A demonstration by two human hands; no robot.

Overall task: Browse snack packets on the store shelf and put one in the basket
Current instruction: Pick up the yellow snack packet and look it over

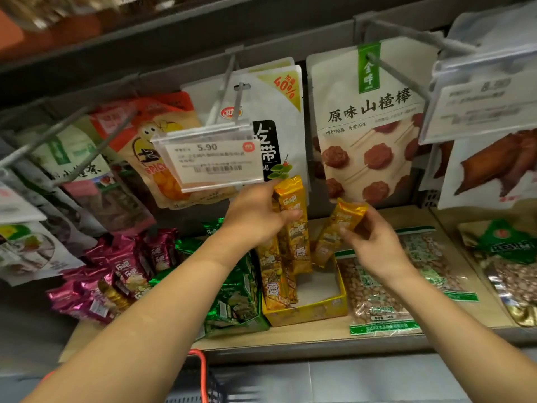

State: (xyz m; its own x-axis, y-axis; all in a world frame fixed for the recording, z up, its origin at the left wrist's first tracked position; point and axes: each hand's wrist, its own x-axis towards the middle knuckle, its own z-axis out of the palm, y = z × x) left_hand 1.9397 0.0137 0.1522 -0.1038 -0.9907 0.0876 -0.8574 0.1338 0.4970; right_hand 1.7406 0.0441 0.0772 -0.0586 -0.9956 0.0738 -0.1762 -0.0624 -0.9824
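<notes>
Head view: we browse, left hand (pixel 252 216) gripping one gold foil snack packet (pixel 293 199), right hand (pixel 374 245) pinching a second gold packet (pixel 345 219) above the front edge of the wooden shelf (pixel 290 334); next, we must lower one into the red-handled basket (pixel 203 373).

Two gold snack packets (pixel 291 196), near-upright
</notes>
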